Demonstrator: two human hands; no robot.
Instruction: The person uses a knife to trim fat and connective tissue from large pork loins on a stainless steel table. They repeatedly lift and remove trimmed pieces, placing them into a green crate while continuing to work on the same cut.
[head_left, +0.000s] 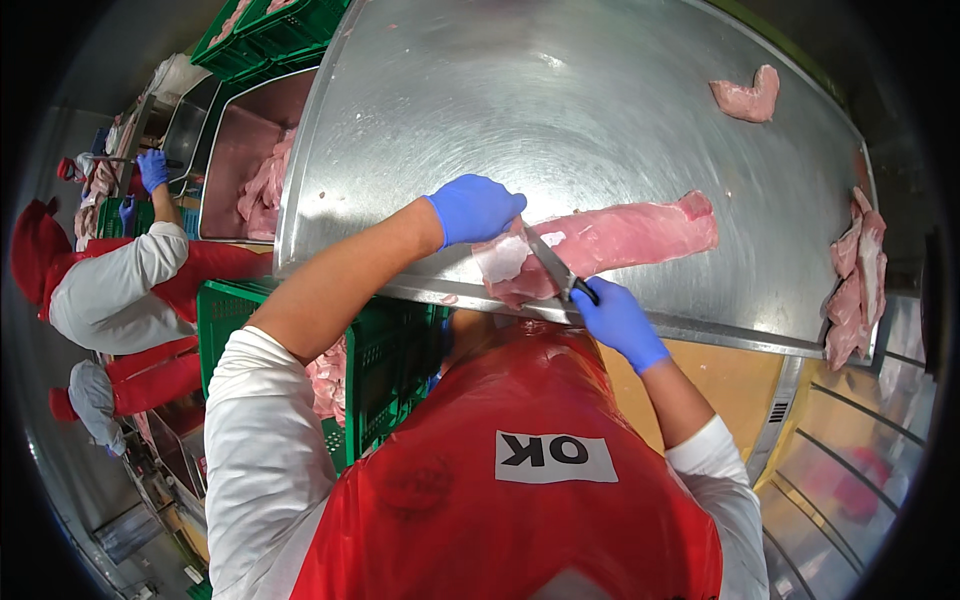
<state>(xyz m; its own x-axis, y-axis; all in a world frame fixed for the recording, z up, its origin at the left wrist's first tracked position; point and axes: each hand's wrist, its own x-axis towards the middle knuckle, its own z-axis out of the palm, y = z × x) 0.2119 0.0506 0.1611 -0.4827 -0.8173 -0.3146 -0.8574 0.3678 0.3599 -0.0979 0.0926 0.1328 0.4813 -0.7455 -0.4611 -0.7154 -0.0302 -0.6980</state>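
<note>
A: Checking hand positions: where is each one?

B: The left hand (474, 208), in a blue glove, lies with fingers curled over the near end of the long pink slab of meat (610, 245) on the steel bench (520, 110). The right hand (618, 322) has its fingers wrapped tight around the knife (555, 268) handle.

A: Blade location?

B: Across the meat's near end, just beside the left hand, close to the bench's front edge. Smaller meat pieces (745, 98) lie well apart.
</note>
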